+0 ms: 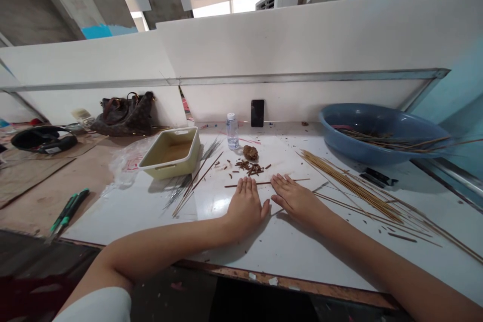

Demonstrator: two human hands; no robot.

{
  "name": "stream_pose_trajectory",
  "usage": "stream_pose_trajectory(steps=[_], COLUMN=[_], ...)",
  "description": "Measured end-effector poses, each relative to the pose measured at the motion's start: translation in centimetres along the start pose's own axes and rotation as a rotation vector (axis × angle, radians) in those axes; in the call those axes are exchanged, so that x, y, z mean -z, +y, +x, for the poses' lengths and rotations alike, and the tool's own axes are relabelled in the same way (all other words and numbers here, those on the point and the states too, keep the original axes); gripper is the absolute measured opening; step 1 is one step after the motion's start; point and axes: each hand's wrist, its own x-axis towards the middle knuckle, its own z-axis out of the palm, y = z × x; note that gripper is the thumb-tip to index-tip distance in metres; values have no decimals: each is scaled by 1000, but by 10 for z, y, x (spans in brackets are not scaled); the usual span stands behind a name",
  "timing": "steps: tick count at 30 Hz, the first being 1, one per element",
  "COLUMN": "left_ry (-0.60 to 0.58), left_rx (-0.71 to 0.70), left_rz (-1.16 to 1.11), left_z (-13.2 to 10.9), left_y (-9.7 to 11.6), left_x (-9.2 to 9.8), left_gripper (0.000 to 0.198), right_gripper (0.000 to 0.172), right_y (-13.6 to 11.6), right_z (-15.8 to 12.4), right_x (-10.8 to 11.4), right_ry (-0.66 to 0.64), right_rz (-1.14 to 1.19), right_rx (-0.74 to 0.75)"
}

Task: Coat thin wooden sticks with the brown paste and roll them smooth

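Note:
My left hand (246, 206) and my right hand (294, 196) lie flat, palms down, side by side on the white table (151, 206). Fingers are stretched out. A thin brown-coated stick (241, 185) lies crosswise just under the fingertips of both hands. Beyond the fingers sits a scatter of small dark brown bits (249, 167) and a brown lump (250, 152). A long bundle of bamboo sticks (350, 183) runs diagonally to the right of my right hand.
A cream rectangular tray (171, 153) stands at left, with thin sticks (196, 178) beside it. A small water bottle (232, 131) and a black phone (257, 112) stand by the back wall. A blue basin (377, 133) holds sticks at right. Green-handled tools (68, 211) lie far left.

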Motion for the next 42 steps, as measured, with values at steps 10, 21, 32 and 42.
stream_pose_trajectory(steps=[10, 21, 32, 42], left_ry=[12, -33, 54, 14], left_rx=[14, -118, -197, -152], left_rz=[40, -48, -58, -9], left_z=[-4, 1, 0, 4], left_y=[6, 1, 1, 2], left_x=[14, 24, 17, 25], left_gripper=[81, 66, 54, 58], right_gripper=[53, 59, 52, 66], right_y=[7, 11, 0, 1], right_z=[0, 0, 0, 0], right_x=[2, -6, 8, -2], right_ry=[1, 7, 16, 11], right_rz=[-9, 13, 6, -5], right_rx=[36, 45, 15, -18])
